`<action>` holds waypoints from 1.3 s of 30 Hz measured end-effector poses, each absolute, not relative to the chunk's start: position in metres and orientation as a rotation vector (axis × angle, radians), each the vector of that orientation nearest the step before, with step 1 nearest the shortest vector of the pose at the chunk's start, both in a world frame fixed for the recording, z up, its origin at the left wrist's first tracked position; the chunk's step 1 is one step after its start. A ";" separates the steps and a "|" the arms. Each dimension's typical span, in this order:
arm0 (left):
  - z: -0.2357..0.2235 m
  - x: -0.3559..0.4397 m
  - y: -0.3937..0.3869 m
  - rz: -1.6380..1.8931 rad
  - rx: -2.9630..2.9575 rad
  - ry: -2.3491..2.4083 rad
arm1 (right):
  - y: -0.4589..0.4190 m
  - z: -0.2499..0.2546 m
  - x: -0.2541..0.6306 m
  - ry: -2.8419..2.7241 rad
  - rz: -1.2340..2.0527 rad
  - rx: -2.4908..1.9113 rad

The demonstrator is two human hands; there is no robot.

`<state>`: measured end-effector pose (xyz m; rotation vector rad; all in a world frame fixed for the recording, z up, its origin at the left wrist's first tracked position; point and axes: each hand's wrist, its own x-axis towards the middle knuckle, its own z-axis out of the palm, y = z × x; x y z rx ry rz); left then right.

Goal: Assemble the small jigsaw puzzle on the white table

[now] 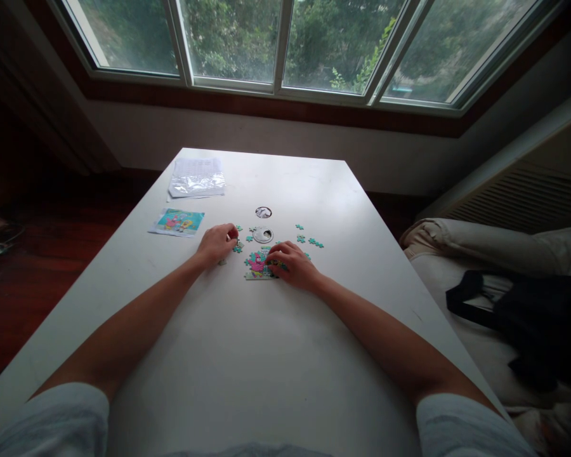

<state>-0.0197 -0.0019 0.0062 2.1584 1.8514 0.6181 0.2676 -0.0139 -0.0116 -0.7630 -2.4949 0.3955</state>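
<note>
Left hand [217,245] is curled, fingertips close together at loose teal cardboard jigsaw pieces [238,249]; whether one is pinched cannot be told. Right hand [295,264] is bent loosely over the partly joined pink-and-teal cardboard jigsaw [255,264], probably to steady it; any grip is hidden. Colourful rectangular picture sheet [179,222] is laid left, likely for easy viewing. All are set on a smooth white table [266,355], below a white-framed sliding window [278,57].
</note>
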 end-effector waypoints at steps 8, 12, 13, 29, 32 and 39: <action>0.010 -0.004 -0.008 0.780 2.008 1.760 | -0.016 -0.008 0.267 -2.530 0.405 -0.731; 0.009 0.011 -0.014 0.774 2.035 1.683 | -0.017 -0.007 0.266 -2.546 0.403 -0.710; 0.008 0.014 -0.015 0.771 2.044 1.678 | -0.017 -0.007 0.266 -2.550 0.403 -0.705; 0.009 0.030 -0.022 0.721 2.175 1.669 | -0.018 -0.008 0.268 -2.568 0.404 -0.681; 0.009 0.030 -0.022 0.718 2.183 1.668 | -0.018 -0.008 0.268 -2.566 0.401 -0.681; 0.007 0.029 -0.020 0.722 2.200 1.672 | -0.018 -0.007 0.268 -2.568 0.406 -0.684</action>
